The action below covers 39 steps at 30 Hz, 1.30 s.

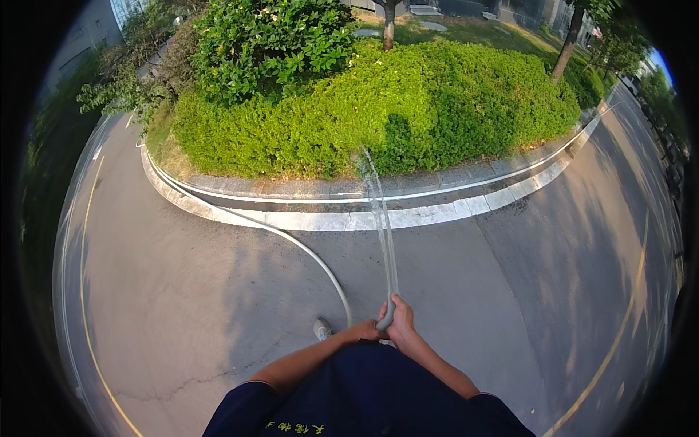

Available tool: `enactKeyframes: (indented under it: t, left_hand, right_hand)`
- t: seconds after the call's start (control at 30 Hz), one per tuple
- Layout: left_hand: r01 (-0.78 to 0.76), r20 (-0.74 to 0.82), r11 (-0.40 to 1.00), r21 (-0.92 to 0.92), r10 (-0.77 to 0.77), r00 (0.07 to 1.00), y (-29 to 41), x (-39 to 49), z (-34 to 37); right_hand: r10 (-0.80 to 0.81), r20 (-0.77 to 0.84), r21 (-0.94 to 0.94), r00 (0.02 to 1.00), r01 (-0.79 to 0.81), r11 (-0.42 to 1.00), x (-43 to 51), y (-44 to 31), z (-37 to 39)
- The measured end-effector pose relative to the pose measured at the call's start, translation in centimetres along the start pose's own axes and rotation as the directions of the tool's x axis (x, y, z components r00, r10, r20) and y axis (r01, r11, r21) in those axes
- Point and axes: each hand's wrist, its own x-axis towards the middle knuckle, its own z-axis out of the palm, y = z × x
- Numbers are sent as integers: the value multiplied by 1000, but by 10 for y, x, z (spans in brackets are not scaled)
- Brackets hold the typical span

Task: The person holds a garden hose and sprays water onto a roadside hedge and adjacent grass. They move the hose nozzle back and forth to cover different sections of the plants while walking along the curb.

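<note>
My right hand [403, 321] is wrapped around the end of a pale grey garden hose [387, 318], with the thumb near its mouth. Just behind it my left hand [365, 331] grips the same hose close to my body; its fingers are partly hidden. From the hose mouth a split jet of water [384, 240] arcs forward over the curb. It lands at the front edge of a trimmed green hedge [306, 139]. The rest of the hose runs along the pavement to the left in a curve and reaches the curb.
A white-edged curb [322, 220] bends around the planting bed. Inside stand a taller leafy shrub [273, 49] and a tree trunk [389, 26]. Asphalt road [164, 273] with yellow lines surrounds it. My shoe [322, 329] shows beside the hose.
</note>
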Motion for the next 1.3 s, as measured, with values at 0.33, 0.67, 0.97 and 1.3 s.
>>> enactKeyframes:
  t: [0.33, 0.67, 0.97, 1.3]
  left_hand:
    - [-134, 135, 990, 48, 126, 983, 58, 13, 42]
    - [-29, 316, 843, -536, 233, 920, 86, -6, 4]
    - [-241, -2, 549, -800, 401, 916, 78, 5, -60]
    - [-484, -478, 75, -872, 80, 875, 91, -39, -139]
  right_hand:
    - [-94, -119, 135, 988, 110, 985, -27, -41, -63]
    - [-220, -79, -51, 972, 217, 975, -29, -57, -28]
    - [-141, 63, -506, 988, 153, 849, -2, -68, 57]
    - [109, 628, -753, 771, 566, 335, 51, -23, 70]
